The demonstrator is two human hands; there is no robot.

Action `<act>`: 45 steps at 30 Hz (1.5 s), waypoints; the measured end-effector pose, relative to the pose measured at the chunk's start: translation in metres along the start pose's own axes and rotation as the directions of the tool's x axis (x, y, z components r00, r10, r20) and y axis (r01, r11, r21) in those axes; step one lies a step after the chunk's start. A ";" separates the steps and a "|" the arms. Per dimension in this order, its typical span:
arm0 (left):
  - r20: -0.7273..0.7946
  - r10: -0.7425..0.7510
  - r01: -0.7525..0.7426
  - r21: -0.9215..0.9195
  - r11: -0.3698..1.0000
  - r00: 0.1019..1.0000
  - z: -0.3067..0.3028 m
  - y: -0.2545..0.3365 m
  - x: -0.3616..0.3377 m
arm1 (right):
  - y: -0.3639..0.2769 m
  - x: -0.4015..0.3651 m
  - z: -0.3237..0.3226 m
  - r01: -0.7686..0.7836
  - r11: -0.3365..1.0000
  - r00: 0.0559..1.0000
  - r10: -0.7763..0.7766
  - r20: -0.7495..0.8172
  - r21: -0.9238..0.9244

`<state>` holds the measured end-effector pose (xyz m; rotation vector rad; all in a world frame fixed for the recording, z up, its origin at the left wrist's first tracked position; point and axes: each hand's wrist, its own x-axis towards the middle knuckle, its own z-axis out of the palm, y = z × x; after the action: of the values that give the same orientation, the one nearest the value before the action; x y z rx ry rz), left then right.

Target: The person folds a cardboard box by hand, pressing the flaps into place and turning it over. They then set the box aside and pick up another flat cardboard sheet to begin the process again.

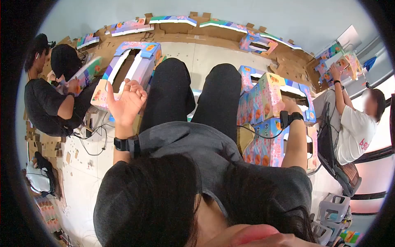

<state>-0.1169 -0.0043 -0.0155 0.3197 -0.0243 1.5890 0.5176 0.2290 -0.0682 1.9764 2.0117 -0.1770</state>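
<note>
My left hand (128, 103) is raised palm up, thumb stretched out and fingers loosely curled, with nothing in it. Just beyond it lies a printed cardboard carton (144, 72) with a long cut-out in its top, which the hand overlaps in this view. On my right, my right hand (290, 106) grips the edge of the cut-out of a pink and blue carton (265, 96) printed with peaches; its fingertips are hidden inside the opening. That carton rests on another printed carton (263, 144).
A person in black (49, 99) sits at left, holding a flat printed piece (88, 71). At right, a person in white (352, 131) lifts a carton (341, 68). Flattened cardboard lines the wall (177, 31). A cable (103, 136) runs near my left side; grey stools (335, 208) stand behind right.
</note>
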 end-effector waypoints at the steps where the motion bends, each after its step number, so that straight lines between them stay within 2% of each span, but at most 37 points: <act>1: 0.013 -0.006 0.007 -0.010 1.000 1.000 0.000 0.000 0.000 | 0.002 0.002 0.004 0.007 1.000 0.999 -0.007 -0.035 0.011; 4: 0.039 -0.020 0.021 -0.038 0.999 0.999 -0.003 0.001 0.000 | 0.001 0.002 0.011 0.046 0.999 0.990 -0.047 -0.131 -0.013; 11: 0.022 -0.006 0.007 -0.065 0.998 1.000 -0.009 0.003 -0.003 | -0.013 -0.007 0.012 -0.011 1.000 0.984 0.016 -0.176 0.028; 13: 0.022 -0.001 0.003 -0.073 0.997 1.000 -0.011 0.003 -0.002 | -0.006 0.038 0.037 -0.033 0.995 0.978 0.051 -0.203 0.089; 14: 0.023 0.000 0.001 -0.075 0.997 1.000 -0.012 0.003 -0.001 | 0.039 0.120 0.090 0.116 0.989 0.987 -0.124 -0.098 -0.090; 15: 0.025 0.002 0.000 -0.077 0.997 1.000 -0.012 0.003 0.000 | 0.030 0.115 0.079 0.031 0.987 0.997 -0.019 -0.077 0.156; 16: 0.010 0.011 -0.011 -0.078 0.997 1.000 -0.009 0.001 0.000 | 0.007 0.097 0.059 -0.063 0.919 0.996 0.080 -0.028 0.390; 17: -0.006 0.020 -0.021 -0.078 0.997 1.000 -0.004 -0.001 0.000 | -0.019 0.073 0.037 -0.158 0.788 0.985 0.164 0.044 0.595; 19: -0.015 0.025 -0.026 -0.069 0.997 1.000 -0.001 -0.002 0.000 | -0.054 0.033 0.021 -0.224 0.918 0.949 0.282 -0.141 0.328; 20: -0.009 0.020 -0.020 -0.059 0.998 1.000 -0.002 -0.001 -0.001 | -0.062 0.029 0.017 -0.258 0.893 0.931 0.332 -0.153 0.369; 23: -0.005 0.039 -0.039 -0.050 0.998 0.999 -0.003 0.003 -0.001 | -0.068 0.022 0.006 -0.228 0.898 0.930 0.315 -0.188 0.377; 28: -0.044 0.047 -0.050 -0.060 0.997 0.998 -0.005 0.003 0.001 | -0.076 0.015 0.003 0.022 0.974 0.894 0.082 -0.440 0.226; 30: 0.005 0.016 -0.015 -0.042 0.999 1.000 -0.009 0.003 0.004 | -0.083 0.012 0.002 0.133 0.983 0.776 -0.025 -0.630 0.125; 32: 0.011 -0.019 0.019 0.069 0.997 1.000 -0.004 -0.005 0.009 | -0.102 -0.001 -0.011 0.233 0.972 0.615 -0.121 -0.779 0.033; 33: 0.012 -0.036 0.034 0.125 0.992 0.999 -0.001 -0.009 0.011 | -0.106 -0.004 -0.020 0.272 0.962 0.573 -0.159 -0.804 0.003; 34: 0.102 -0.099 0.076 0.209 0.975 0.990 -0.004 -0.010 0.019 | -0.109 -0.005 -0.029 0.309 0.951 0.526 -0.196 -0.828 -0.029; 35: 0.083 -0.086 0.049 0.375 0.926 0.993 -0.004 -0.013 0.023 | -0.113 -0.006 -0.039 0.345 0.937 0.473 -0.231 -0.850 -0.063; 37: 0.067 -0.042 -0.014 0.669 0.743 0.997 0.009 -0.034 0.039 | -0.128 -0.012 -0.053 0.325 0.935 0.404 -0.274 -0.873 -0.143; 39: 0.081 -0.028 -0.064 0.921 0.384 0.996 0.024 -0.051 0.060 | -0.138 -0.008 -0.060 0.285 0.926 0.309 -0.335 -0.890 -0.249; 40: 0.218 -0.099 -0.185 0.947 0.263 0.971 0.029 -0.055 0.069 | -0.146 -0.009 -0.064 0.307 0.906 0.232 -0.369 -0.900 -0.292; 41: 0.214 -0.103 -0.188 0.959 0.212 0.971 0.037 -0.062 0.077 | -0.152 -0.012 -0.068 0.312 0.892 0.219 -0.403 -0.888 -0.328; 43: 0.361 -0.030 -0.361 0.933 0.008 0.932 0.033 -0.077 0.099 | -0.163 -0.008 -0.069 0.255 0.856 0.080 -0.482 -0.872 -0.450; 45: 0.427 0.008 -0.425 0.902 -0.073 0.904 0.039 -0.085 0.118 | -0.173 -0.010 -0.070 0.123 0.842 0.094 -0.537 -0.838 -0.525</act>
<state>-0.0270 0.1065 0.0316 1.8872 1.0304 1.5643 0.3365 0.2345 -0.0216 1.3034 2.8770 1.7512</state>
